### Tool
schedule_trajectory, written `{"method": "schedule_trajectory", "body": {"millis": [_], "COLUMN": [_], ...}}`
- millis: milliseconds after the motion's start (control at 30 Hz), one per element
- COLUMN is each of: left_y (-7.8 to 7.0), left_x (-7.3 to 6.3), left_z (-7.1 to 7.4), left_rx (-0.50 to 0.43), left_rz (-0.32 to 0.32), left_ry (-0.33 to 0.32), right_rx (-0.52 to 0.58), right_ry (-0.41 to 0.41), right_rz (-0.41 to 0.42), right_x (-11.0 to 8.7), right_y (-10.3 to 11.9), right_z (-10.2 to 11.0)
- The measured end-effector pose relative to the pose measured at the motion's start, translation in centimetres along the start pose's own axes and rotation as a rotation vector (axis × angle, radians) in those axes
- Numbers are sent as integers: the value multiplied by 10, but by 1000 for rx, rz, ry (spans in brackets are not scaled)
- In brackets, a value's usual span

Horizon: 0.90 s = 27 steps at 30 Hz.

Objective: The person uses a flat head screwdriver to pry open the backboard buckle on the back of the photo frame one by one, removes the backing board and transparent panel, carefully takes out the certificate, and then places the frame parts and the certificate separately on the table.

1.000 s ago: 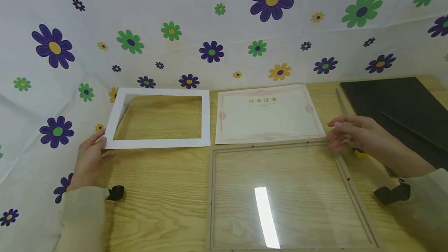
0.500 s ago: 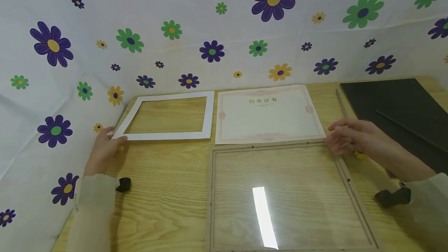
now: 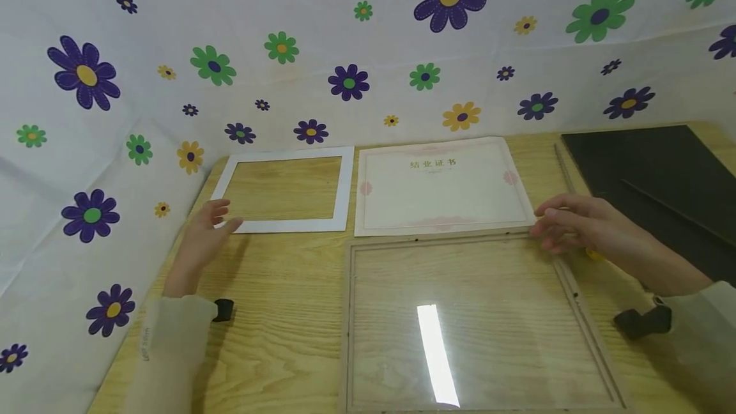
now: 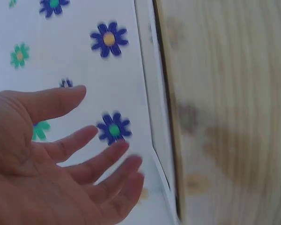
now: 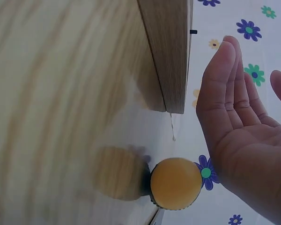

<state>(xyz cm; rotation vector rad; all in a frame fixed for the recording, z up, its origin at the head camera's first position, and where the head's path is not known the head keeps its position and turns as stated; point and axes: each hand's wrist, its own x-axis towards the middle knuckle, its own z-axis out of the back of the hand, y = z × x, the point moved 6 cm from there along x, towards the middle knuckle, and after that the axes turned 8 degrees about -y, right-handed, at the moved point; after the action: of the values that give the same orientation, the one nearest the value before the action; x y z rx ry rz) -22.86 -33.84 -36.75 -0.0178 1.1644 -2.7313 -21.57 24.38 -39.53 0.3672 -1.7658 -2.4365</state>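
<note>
A white picture mat (image 3: 293, 226) with a rectangular cut-out lies at the back left of the wooden table. Beside its lower left corner is my left hand (image 3: 204, 238), fingers loosely bent and holding nothing; the left wrist view shows its palm and spread fingers. To the right of the mat lies a pale certificate (image 3: 439, 193) with printed characters. In front of it is a picture frame (image 3: 347, 324) with a clear pane that reflects a strip of light. My right hand (image 3: 592, 229), relaxed and holding nothing, hovers at the frame's upper right corner. Whether it touches the frame, I cannot tell.
A black board (image 3: 638, 158) lies at the far right, with a thin strip (image 3: 563, 168) along its left side. A yellow round-ended object (image 5: 176, 183) sits near my right hand, mostly hidden in the head view. Flower-patterned cloth (image 3: 259, 18) hangs behind and at left.
My left hand lowered the white mat onto the table, shifting it slightly right, then let go and moved right from its corner. The right hand has barely moved.
</note>
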Motion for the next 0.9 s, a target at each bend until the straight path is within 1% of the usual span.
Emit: {"method": "schedule_trajectory", "body": {"millis": [67,200,300,367,467,533,600,700,800,900], "left_y": [-14,-39,-52,-58,-64,-69,-73,-81,-87,-91], "left_x": [-5,-15,-20,-23,-27,-31,-35,-42,-49,-53], "left_z": [-11,-30,-40,-48,-60,-70,-82,-99,-112,-120], "left_rx": [-25,-29,-22,-19,-8,17,55,131,187,213], "left_rz": [-46,-138,-196,-226,-255,-279,-283,-315,-325,-317], "left_ry": [40,97,124,145,175,197,217,255,300,333], "right_rx": [-1,-18,-38,-43,-48,-54,-64,-61,-53,-66], "right_ry": [11,34,49,58,71,73,76,81,87,93], "right_rz": [7,-14,-31,-30,-23,-28,-31,-37,-48,-63], "right_x": [0,2,3,4,5,5,6,7,8,9], "right_y": [1,0,0,2,4,4,4,3,2,2], "right_z": [-1,-4,-7,-9,-12,-13,-14,-14,-15,-17]}}
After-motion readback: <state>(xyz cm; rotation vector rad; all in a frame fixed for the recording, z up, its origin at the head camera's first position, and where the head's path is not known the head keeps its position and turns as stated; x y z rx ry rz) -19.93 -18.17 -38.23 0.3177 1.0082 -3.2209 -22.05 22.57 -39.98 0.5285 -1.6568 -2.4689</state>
